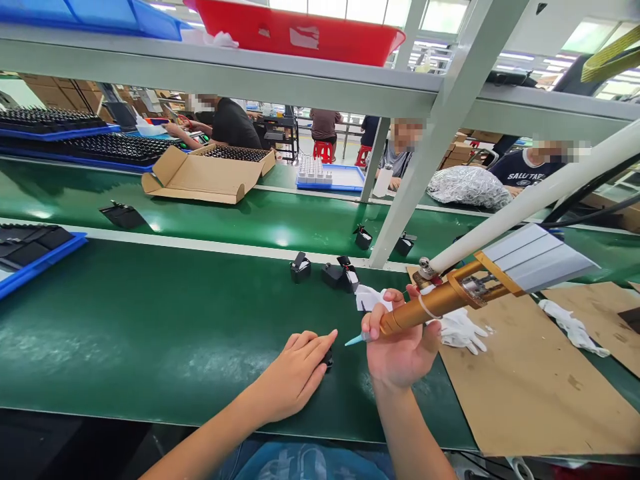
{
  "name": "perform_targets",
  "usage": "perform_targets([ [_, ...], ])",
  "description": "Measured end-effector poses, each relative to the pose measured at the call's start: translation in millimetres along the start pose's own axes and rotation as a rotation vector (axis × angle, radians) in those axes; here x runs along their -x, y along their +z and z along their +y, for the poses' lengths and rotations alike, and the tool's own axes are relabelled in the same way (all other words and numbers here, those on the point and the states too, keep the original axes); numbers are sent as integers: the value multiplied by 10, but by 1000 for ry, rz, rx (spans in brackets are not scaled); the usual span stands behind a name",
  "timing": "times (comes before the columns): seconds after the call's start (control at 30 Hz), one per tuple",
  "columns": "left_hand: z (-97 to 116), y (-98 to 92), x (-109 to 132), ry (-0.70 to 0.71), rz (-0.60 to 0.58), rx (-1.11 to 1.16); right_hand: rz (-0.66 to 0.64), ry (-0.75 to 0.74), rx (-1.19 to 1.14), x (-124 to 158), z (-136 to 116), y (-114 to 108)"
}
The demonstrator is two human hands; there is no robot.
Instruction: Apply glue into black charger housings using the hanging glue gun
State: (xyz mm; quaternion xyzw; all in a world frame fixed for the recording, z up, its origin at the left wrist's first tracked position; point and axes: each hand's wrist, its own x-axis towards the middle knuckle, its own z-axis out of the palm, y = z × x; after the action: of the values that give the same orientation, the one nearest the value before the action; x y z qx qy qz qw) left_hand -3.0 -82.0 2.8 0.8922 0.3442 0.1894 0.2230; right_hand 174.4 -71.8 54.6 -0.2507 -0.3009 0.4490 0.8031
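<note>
My right hand (403,350) is wrapped round a gold-coloured dispensing gun (420,308) that hangs from a white arm. Its pale blue tapered nozzle (354,341) points left, towards my left hand. Low on the green work surface (165,320), my left hand (299,370) covers a small black part (329,359) and holds it down. Only the right edge of that part shows past the fingers; the nozzle tip is apart from it. Just beyond my hands stand several black plastic housings (301,268), some with raised flaps.
A brown cardboard sheet (530,380) with white gloves (463,331) lies to the right. A slanted metal post (425,153) rises behind the gun. Blue trays (45,263) of black parts stand left, an open carton (200,177) across the belt. Co-workers sit beyond.
</note>
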Motion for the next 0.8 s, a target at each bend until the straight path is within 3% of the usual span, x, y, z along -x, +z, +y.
perform_targets([
  [0.3,-62,212,-52,-6,143,44,-38,0,-40,-1,19,-32],
  [0.67,-134,386,-99,-23,84,-287,-25,-14,-5,-7,21,-38],
  [0.8,-145,365,-112,-85,85,-78,-34,-16,-34,-11,20,-61],
])
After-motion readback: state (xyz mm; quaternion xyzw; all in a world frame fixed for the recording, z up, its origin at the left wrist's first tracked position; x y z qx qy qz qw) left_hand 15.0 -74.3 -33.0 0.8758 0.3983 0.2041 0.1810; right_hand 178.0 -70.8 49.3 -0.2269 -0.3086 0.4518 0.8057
